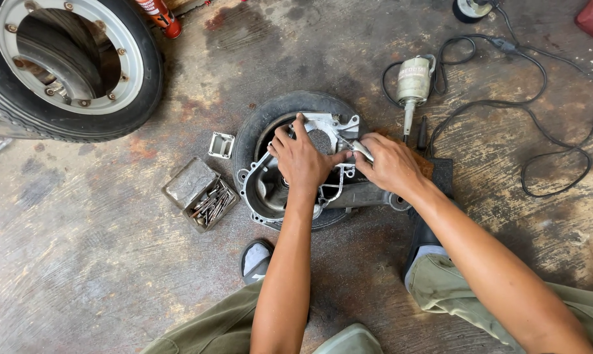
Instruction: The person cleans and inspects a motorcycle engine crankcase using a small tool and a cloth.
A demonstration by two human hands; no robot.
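Nearest to me I see olive trouser legs (440,288) and a grey shoe (256,259) on a stained, scuffed concrete floor (80,262) marked with rust patches and swirled grooves. My two bare forearms reach forward from there. My left hand (301,159) lies spread flat on a silver metal engine casing (270,190), its grip loose and open, fingers pressing the casing's upper edge rather than closing round anything. My right hand (389,164) has its grip closed round a slim metal tool (361,150), whose tip meets the casing just beside my left thumb. The casing rests on a small black tyre (260,124) lying flat on the floor. Left of it sits an open metal tin of bits and rods (201,195), with a small square metal bracket (221,145) near it. Beyond my right hand lies a grey electric grinder (413,84) with its black cable (558,151) looping across the floor. Farthest left is a large truck wheel (67,65), with an orange can (160,14) at the top edge.
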